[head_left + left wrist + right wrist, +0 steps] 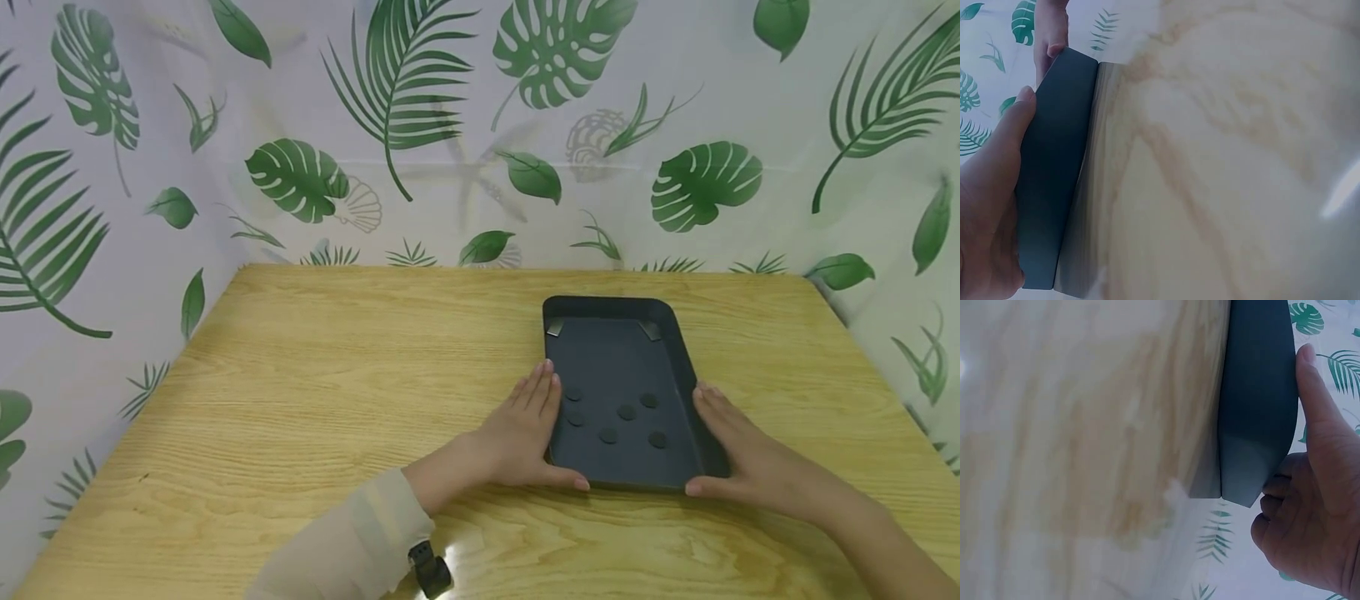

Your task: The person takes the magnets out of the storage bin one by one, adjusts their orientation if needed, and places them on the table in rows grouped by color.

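Note:
A dark rectangular tray [611, 358] with raised walls lies on the table, its long side running away from me. Along its left wall rests my left hand [517, 433], fingers straight and thumb stretched to the near edge. My right hand [750, 454] mirrors it on the right wall, thumb also at the near edge. Several small dark discs [626, 412] lie on the tray's floor in its nearer half. The left wrist view shows the tray's near wall [1057, 156] beside the left thumb; in the right wrist view, the right thumb touches that wall [1257, 412].
The wood-grain table [360, 358] extends left of the tray and in front of it. A leaf-printed cloth [450, 200] hangs behind the table and along both sides. A small black clip or buckle [430, 569] hangs by the left sleeve [360, 533].

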Motion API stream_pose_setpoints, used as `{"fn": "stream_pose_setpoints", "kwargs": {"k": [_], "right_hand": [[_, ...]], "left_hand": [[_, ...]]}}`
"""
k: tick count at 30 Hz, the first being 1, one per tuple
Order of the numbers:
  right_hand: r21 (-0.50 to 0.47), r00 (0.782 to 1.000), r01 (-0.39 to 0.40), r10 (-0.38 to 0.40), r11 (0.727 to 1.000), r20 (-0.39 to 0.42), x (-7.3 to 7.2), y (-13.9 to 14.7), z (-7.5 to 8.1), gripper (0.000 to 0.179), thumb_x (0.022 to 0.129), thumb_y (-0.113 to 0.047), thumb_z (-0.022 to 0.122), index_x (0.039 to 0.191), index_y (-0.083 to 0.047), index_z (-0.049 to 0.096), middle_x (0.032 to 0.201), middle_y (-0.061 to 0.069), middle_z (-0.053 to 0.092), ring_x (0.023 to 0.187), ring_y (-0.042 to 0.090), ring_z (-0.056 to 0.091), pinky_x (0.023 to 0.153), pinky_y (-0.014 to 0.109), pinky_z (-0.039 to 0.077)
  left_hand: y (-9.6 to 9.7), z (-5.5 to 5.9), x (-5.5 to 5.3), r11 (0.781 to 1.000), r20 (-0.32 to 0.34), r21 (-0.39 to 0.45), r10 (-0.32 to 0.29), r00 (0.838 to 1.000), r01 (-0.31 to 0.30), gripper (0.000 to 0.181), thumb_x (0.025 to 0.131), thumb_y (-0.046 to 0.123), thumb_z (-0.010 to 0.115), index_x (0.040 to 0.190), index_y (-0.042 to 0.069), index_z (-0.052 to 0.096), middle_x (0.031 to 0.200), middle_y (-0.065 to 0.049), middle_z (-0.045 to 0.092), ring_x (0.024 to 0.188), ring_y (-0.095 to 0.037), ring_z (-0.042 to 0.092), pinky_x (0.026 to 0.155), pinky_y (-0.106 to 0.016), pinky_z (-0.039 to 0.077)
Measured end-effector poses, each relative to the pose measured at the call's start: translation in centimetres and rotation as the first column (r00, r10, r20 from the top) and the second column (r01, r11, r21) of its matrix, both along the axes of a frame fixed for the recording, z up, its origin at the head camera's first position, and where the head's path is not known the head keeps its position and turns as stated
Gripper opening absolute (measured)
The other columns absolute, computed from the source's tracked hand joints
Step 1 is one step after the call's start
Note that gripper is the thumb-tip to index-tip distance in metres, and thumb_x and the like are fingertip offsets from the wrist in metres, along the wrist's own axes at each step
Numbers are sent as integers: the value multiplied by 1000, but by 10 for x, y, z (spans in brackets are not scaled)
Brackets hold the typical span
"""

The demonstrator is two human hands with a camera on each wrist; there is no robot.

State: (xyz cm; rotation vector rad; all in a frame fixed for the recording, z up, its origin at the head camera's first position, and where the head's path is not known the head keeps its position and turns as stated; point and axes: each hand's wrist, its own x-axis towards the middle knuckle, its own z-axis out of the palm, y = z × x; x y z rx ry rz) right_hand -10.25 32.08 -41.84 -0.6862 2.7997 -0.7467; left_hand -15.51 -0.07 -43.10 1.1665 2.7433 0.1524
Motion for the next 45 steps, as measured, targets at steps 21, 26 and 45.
{"fn": "stream_pose_setpoints", "kwargs": {"k": [21,26,45], "right_hand": [[-18,997,-57,58,998,53,-5,-26,5,104,83,-38,70,152,-5,0,158,18,-6,145,32,-6,114,29,4],[-3,996,-56,56,998,69,-7,-33,5,103,84,-41,69,152,-5,1,158,16,-6,145,31,-6,109,57,18],[43,992,-102,98,994,76,-17,-61,7,103,84,-49,65,152,-5,2,159,14,-5,145,35,-2,105,62,22]], "left_hand": [[-34,3,-1,1000,9,7,-5,1000,5,122,76,83,40,149,-5,-2,154,-23,-15,143,-31,-18,116,-40,2],[-46,5,-4,1000,51,16,-13,999,12,120,79,76,48,148,-6,-4,153,-24,-18,142,-32,-19,116,-41,1],[-82,5,-12,999,98,42,-1,995,-3,119,79,75,49,148,-6,-6,154,-21,-20,142,-28,-20,117,-40,0]]}}
